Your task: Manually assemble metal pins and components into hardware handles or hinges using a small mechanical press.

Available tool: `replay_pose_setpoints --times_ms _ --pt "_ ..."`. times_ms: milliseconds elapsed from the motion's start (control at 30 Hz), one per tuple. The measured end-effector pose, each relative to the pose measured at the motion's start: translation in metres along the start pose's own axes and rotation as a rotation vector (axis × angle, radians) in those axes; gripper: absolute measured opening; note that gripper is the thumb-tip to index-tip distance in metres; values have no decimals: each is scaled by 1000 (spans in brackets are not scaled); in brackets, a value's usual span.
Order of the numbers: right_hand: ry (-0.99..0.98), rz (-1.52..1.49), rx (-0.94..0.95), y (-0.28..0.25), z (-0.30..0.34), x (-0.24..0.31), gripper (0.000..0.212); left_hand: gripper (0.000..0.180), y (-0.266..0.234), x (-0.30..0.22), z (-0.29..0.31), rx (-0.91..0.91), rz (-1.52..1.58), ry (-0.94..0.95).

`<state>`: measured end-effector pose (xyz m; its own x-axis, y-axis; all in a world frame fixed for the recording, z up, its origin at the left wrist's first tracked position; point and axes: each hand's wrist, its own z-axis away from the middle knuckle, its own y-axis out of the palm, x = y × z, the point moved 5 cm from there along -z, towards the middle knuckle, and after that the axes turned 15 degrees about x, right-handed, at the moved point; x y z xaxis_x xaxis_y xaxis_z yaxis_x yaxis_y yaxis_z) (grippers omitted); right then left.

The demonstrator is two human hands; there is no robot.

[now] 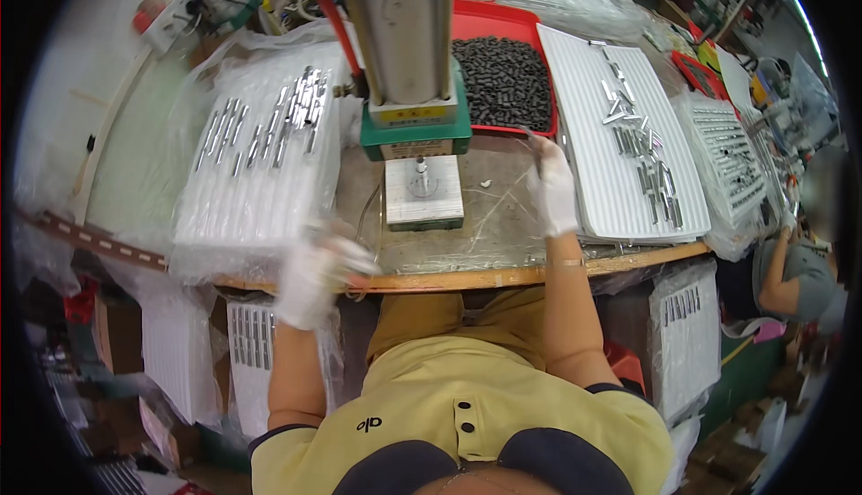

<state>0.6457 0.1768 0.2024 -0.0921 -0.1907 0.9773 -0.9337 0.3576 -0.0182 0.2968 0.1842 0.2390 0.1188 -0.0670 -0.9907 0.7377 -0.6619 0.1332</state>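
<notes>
My left hand (312, 279), in a white glove, is over the table's front edge by the left foam sheet; motion smears its fingers, so its grip is unclear. At the front right corner of the red tray (492, 12), my gloved right hand (550, 188) has its fingers drawn together; whatever is at the fingertips is too small to name. Small dark cylindrical pieces (505, 82) fill the tray. Between my hands stands a press with a green head (416, 132). Below it, a metal block (438, 191) carries a small upright pin (420, 166).
Shiny metal tubes (301, 104) lie on a plastic-wrapped white foam sheet (260, 212) at left. More tubes (660, 191) rest on the ridged white sheet (575, 73) at right. Wrapped stacks (687, 351) flank my lap. Another person (790, 270) works at far right.
</notes>
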Motion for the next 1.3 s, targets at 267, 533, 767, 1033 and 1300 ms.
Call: replay_pose_setpoints --times_ms 267,533,767,1033,1300 --pt "391 995 163 16 -88 -26 24 28 -222 -48 -42 -685 -1048 -124" --pt "562 1204 220 5 -133 -47 26 31 -210 -48 -59 -531 -1240 -400" --pt "568 1293 315 2 -152 -74 21 25 -247 -42 -49 -609 -1252 -458" --pt "425 1171 227 12 -104 -24 22 22 -269 -51 -28 -570 -1297 -420" --pt "-150 553 358 35 36 85 11 20 -1 -36 -39 -118 -693 -3"
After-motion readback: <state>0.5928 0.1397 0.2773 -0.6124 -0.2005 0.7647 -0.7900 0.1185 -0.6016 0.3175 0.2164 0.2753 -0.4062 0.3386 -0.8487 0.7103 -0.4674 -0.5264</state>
